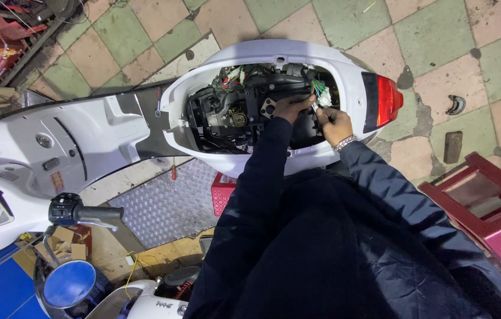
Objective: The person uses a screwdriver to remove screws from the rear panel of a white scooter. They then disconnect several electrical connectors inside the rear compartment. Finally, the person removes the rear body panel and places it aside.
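Head view: both hands are down in the open rear bay of a white scooter [345, 71].
Left hand [290, 108]: fingers pinched together on the wire bundle [319, 90], steadying it.
Right hand [334, 123]: just beside it, fingertips closed on a small white connector [323, 101], apparently to work it.
Wires: run up and away from the hands, towards the bay's far rim.
Tail light [387, 99]: right of both hands.

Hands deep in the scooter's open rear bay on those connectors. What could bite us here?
1. Both hands, left hand and right hand, pinch small connectors on thin wires: a hard pull could tear a wire out.
2. The bay is crowded with parts and loose wiring, so a sleeve could snag.
3. The metal wristband sits near exposed wiring: possible short, if live.
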